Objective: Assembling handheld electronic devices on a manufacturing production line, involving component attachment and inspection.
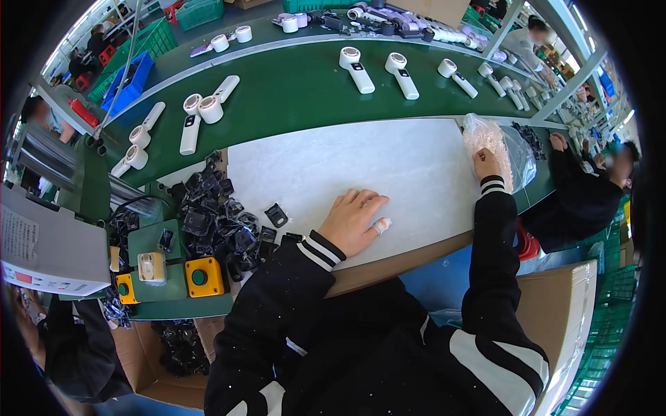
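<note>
My left hand [355, 220] rests palm down on a white work board [409, 156], fingers stretched out, holding nothing. One of its fingers has a white wrapping near the tip. Nearest to it lies a small black plastic part [276, 215]. My right hand [487, 164] reaches to the board's right end, its fingers curled together over a clear plastic bag [504, 149] full of small pale pink pieces. What those fingers pinch, if anything, is too small to make out. Left of the board is a heap of black plastic parts [208, 208].
A green press with a yellow button box [203, 276] stands at the left. White handheld fans [356, 69] lie along the green conveyor belt [291, 90] beyond the board. A cardboard box [555, 305] is at my right, and a co-worker [583, 187] sits past it.
</note>
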A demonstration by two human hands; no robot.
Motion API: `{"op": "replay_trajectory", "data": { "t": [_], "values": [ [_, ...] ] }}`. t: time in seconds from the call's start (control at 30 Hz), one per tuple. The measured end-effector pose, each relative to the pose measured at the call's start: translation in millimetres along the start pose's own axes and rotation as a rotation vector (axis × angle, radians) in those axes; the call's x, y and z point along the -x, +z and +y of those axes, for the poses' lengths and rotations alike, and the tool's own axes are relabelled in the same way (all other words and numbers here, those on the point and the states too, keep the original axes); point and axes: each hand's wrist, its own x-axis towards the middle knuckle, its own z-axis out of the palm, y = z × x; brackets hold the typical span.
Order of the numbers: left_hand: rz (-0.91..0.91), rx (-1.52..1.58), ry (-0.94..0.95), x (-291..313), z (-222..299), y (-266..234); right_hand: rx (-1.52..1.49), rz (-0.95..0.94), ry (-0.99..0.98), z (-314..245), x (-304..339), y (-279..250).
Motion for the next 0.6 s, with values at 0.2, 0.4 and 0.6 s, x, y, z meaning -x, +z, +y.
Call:
{"op": "replay_trajectory", "data": {
  "t": [0.2, 0.4, 0.6],
  "values": [
    [0.014, -0.001, 0.018, -1.0, 0.7, 2.9, -0.025, 0.322, -0.06, -16.8, 16.3, -4.5],
    [0.018, 0.002, 0.014, -1.6, 0.3, 4.1, -0.088, 0.466, -0.071, -37.6, 21.3, -10.6],
    [0.038, -0.015, 0.031, -1.2, -3.0, 2.6, -0.375, 0.586, -0.319, -75.8, 17.2, -14.8]
  ]
}}
